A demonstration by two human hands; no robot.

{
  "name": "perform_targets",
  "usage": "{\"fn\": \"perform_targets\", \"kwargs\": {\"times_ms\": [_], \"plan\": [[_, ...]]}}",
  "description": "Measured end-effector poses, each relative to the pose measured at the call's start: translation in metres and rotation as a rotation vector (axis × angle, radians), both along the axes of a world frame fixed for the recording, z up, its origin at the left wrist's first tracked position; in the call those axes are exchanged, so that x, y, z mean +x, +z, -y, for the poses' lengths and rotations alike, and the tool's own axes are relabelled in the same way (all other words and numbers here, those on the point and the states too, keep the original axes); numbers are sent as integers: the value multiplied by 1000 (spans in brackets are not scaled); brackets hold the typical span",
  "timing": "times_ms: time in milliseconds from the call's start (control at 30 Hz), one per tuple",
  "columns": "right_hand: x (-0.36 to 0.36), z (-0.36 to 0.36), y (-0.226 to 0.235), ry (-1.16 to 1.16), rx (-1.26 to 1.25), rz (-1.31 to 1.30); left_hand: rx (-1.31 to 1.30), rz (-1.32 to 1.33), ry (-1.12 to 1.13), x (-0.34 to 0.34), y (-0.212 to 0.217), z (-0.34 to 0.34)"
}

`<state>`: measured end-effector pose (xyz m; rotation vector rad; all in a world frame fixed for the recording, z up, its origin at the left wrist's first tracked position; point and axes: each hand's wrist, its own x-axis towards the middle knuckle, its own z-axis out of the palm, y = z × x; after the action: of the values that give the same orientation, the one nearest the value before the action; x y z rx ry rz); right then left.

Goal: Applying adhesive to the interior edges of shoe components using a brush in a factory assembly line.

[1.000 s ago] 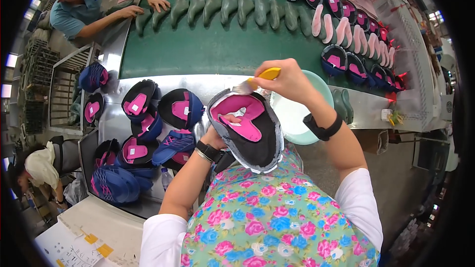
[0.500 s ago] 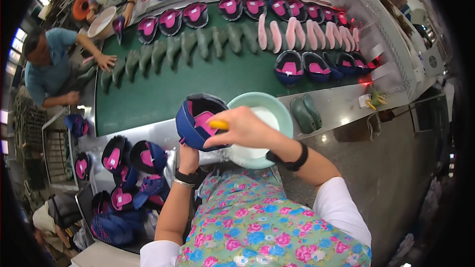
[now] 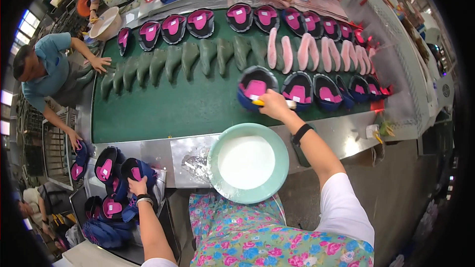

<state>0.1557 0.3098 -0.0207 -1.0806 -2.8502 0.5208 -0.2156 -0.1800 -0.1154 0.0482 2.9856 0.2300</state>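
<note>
Right hand (image 3: 273, 105) reaches out over the near edge of the green conveyor belt (image 3: 168, 106), fingers closed around a yellow-handled brush (image 3: 273, 103), bristle end pointing right. The hand sits against a navy shoe upper with pink insole (image 3: 255, 89) resting on the belt at the left end of the near row of similar uppers (image 3: 324, 91). Cannot tell if the fingers also grip that upper.

Left hand (image 3: 138, 186) is low at the table's near-left corner, fingers closed over the rim of another navy-and-pink upper (image 3: 134, 170) in a loose pile of uppers (image 3: 106, 202).

Teal bowl of white glue (image 3: 247, 162) sits on the steel table edge (image 3: 153, 151), between the two hands, just in front of the person's floral apron (image 3: 257, 240).

Far side of the belt: row of green shoe lasts (image 3: 178, 62), pink soles (image 3: 316, 52), another row of uppers behind. A person in a teal shirt (image 3: 47, 76) stands at the belt's left end, one hand on the belt.
</note>
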Motion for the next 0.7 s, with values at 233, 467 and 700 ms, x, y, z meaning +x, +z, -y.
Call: {"fn": "perform_targets", "kwargs": {"times_ms": [233, 467, 700], "plan": [[-1, -9, -39, -98, 48, 215, 147, 212, -348, 1, -16, 33], [-160, 147, 59, 358, -56, -314, -68, 104, -482, 24, 14, -20], [-239, 267, 58, 727, -197, -176, 434, 109, -1173, 37, 144, -48]]}}
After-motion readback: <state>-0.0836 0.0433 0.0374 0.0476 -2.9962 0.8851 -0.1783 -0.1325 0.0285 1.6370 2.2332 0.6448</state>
